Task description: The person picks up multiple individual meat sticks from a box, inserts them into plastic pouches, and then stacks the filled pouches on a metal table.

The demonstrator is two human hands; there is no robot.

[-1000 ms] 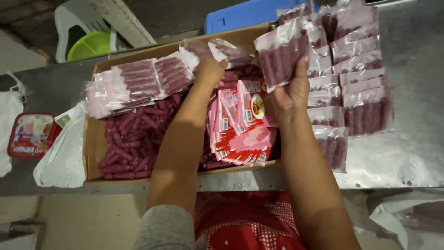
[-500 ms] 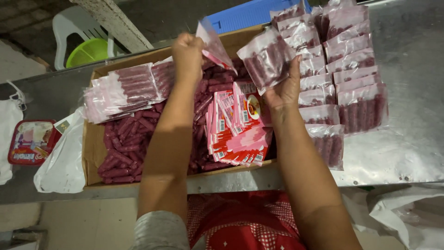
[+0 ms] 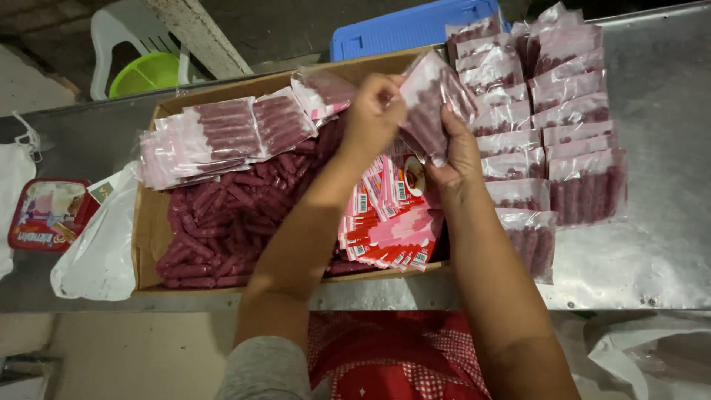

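While loose sausages (image 3: 222, 230) and red labels (image 3: 389, 226) lie near in the box (image 3: 148, 222), both hands have come together above it: the left hand (image 3: 374, 118), lower a second ago, now pinches the packet (image 3: 437, 104) that the right hand (image 3: 455, 152) grips from below. Farther right, filled packets (image 3: 548, 133) overlap in rows on the table (image 3: 659, 222).

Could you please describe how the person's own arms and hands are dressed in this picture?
Both hands, left hand and right hand, are bare: no gloves, rings or watch visible. The forearms are uncovered. A grey sleeve shows on the left upper arm; the right arm shows no sleeve.
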